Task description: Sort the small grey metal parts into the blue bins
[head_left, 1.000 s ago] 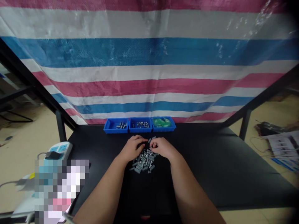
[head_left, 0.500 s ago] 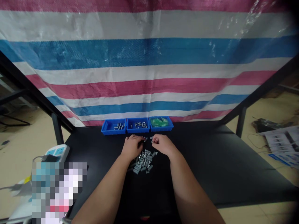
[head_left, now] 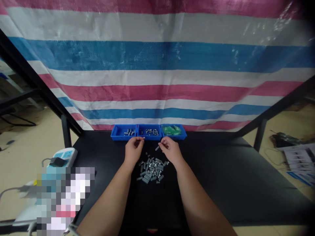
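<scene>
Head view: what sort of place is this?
Likely a makeshift small-parts workshop bench: a black-topped table, three blue plastic bins and a heap of small grey cylindrical parts, set before a striped woven tarpaulin.

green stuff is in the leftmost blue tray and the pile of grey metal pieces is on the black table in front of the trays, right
Not quite: the head view shows the green stuff in the rightmost blue tray, not the leftmost. The pile of grey metal pieces is on the black table in front of the trays, as you said.
</scene>
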Demonstrator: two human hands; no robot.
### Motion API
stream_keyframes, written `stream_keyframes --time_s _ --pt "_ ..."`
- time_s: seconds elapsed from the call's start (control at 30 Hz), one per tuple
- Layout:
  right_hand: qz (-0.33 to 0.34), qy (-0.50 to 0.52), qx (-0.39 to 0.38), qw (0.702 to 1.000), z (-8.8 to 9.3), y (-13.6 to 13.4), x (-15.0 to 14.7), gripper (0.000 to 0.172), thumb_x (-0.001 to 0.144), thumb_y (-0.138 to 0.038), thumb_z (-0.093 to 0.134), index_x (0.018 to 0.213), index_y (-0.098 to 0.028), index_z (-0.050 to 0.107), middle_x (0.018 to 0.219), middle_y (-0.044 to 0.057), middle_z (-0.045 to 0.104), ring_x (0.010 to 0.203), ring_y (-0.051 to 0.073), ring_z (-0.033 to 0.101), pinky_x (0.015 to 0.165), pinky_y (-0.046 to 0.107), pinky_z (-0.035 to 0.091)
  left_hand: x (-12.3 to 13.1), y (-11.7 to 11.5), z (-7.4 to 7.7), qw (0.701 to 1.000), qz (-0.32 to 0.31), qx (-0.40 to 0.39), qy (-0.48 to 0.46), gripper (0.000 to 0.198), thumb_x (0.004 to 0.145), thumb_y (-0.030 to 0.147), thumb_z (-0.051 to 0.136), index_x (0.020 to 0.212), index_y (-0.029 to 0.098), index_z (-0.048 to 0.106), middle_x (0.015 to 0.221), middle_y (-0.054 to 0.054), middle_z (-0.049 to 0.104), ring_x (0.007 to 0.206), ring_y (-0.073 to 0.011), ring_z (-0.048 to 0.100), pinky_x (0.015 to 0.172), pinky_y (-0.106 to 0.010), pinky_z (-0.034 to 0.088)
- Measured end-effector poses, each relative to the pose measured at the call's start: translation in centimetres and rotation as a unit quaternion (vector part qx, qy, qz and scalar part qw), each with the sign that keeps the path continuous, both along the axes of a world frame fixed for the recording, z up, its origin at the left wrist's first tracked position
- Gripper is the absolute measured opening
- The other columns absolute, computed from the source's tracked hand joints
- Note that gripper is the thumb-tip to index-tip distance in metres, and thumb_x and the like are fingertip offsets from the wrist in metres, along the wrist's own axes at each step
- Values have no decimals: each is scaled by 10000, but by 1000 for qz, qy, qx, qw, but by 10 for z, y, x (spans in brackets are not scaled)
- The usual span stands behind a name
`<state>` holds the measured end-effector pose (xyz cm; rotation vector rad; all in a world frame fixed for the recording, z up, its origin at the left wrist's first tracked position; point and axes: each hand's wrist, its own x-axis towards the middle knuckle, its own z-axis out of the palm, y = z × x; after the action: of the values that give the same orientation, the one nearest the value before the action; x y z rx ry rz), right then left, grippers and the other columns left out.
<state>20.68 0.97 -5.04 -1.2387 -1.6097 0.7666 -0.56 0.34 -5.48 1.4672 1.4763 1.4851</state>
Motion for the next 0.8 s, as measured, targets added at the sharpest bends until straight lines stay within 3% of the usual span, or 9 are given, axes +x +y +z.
stream_keyframes --time_s 0.13,0.23,0.33,0.4,0.5,0.63,0.8 --pt "-17 80 16 997 -11 12 -12 202 834 -406 691 881 -216 644 738 12 641 628 160 634 594 273 554 -15 9 2 968 63 -12 -242 400 744 386 811 1045 133 738 951 -95 760 880 -213 720 903 -357 546" --pt "-18 113 37 993 -13 18 -19 300 822 -399 714 1046 -201 691 921 76 711 784 191 685 703 304 588 -24 12 5 945 79 15 -317 525 708 357 856 1161 136 708 1075 -117 750 1016 -236 716 1031 -411 505" --pt "0 124 39 992 -10 18 -23 504 832 -386 699 1296 -206 621 1181 134 692 839 188 693 713 310 593 -28 12 8 931 65 40 -357 594 704 308 870 1243 169 662 1247 -133 694 1159 -255 671 1098 -435 466" --pt "-2 103 48 993 -6 15 -22 527 853 -377 668 1347 -214 590 1239 142 672 829 179 685 685 300 582 -27 11 9 929 46 59 -362 583 722 296 860 1253 178 650 1314 -140 658 1221 -264 637 1110 -439 461" --pt "-28 55 67 996 3 8 -15 368 888 -355 612 1217 -199 665 1103 112 705 807 175 669 674 286 557 -25 8 12 935 13 74 -347 494 756 324 831 1196 164 671 1274 -143 679 1210 -266 643 1091 -444 481" --pt "-51 -34 78 995 12 1 -3 237 896 -306 569 1040 -196 720 875 59 691 730 168 626 672 281 522 -20 3 16 951 -26 60 -301 388 779 385 800 1065 144 697 1062 -111 744 1000 -239 725 957 -423 567" --pt "-41 -121 68 990 12 0 8 197 841 -216 571 948 -208 736 835 32 677 656 148 562 665 279 478 -16 -2 13 985 -81 28 -152 268 846 382 723 978 148 716 937 -86 747 799 -187 713 791 -338 579"
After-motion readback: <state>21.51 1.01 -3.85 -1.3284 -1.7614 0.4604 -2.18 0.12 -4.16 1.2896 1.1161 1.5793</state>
